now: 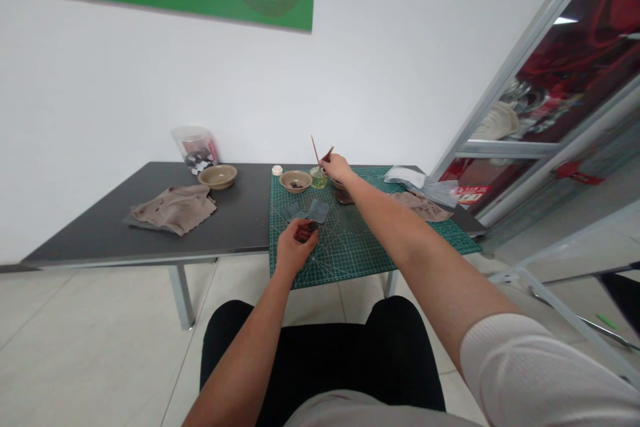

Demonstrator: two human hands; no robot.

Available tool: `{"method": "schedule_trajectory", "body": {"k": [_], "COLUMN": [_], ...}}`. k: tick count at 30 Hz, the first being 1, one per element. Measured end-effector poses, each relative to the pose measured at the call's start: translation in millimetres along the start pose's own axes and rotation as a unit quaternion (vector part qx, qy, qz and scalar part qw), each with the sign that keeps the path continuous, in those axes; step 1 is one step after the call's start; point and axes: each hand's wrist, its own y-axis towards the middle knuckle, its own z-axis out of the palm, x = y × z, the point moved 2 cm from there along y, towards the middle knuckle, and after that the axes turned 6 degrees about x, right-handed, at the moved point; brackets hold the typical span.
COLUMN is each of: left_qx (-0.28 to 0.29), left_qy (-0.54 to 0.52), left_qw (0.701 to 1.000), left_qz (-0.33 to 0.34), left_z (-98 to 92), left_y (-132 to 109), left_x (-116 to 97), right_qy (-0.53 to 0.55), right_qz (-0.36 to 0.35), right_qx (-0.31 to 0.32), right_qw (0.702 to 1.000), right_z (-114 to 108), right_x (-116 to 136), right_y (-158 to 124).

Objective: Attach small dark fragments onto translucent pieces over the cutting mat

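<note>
My right hand point(337, 167) reaches far over the green cutting mat point(350, 247) and pinches thin reddish sticks point(320, 152), their tips over a small glass of yellowish liquid point(319, 178). My left hand point(295, 247) is closed near the mat's front left on a small dark object I cannot make out. Small grey sandpaper-like pieces point(310, 211) lie on the mat just beyond that hand. A tan bowl point(295, 181) with dark bits stands left of the glass.
The low dark table point(100, 227) also bears a crumpled beige cloth point(173, 208), a second tan bowl point(217, 176), a clear plastic container point(195, 145), a white cap point(277, 170), another cloth point(420, 205) and plastic bags point(415, 180). A glass-fronted metal frame point(525, 167) stands right.
</note>
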Motion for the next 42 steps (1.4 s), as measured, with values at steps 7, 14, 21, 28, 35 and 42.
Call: {"method": "schedule_trajectory", "body": {"k": [7,14,21,28,35,42], "left_qx": [-0.005,-0.007,-0.091,-0.087,-0.076,-0.070], "left_qy": [0.004,0.010,0.051,0.143,0.133,0.076], "left_qw": [1.000,1.000,0.994,0.986,0.988,0.994], "left_qz": [0.002,0.000,0.010,0.004,0.023,0.049], "left_z": [-0.2,-0.7,-3.2,-2.6,-1.8,-0.4], "left_y": [-1.1,-0.9,1.7,0.2,1.7,2.4], "left_x": [-4.8,-6.9,-8.6,-11.3,-10.3,-4.7], "right_qy": [-0.013,0.116,0.206,0.211,0.156,-0.032], "right_qz": [0.024,0.099,0.105,-0.054,-0.075,-0.023], "right_qx": [-0.021,-0.043,-0.068,0.269,0.191,-0.013], "right_qw": [0.999,0.987,0.970,0.938,0.966,0.999], "right_z": [5.4,7.2,-4.6,25.0,33.4,-14.0], "right_x": [-4.6,-7.9,9.2,31.9,30.9,-12.6], "right_y": [4.8,-1.1,-57.3,-159.1,-170.3,-97.6]}}
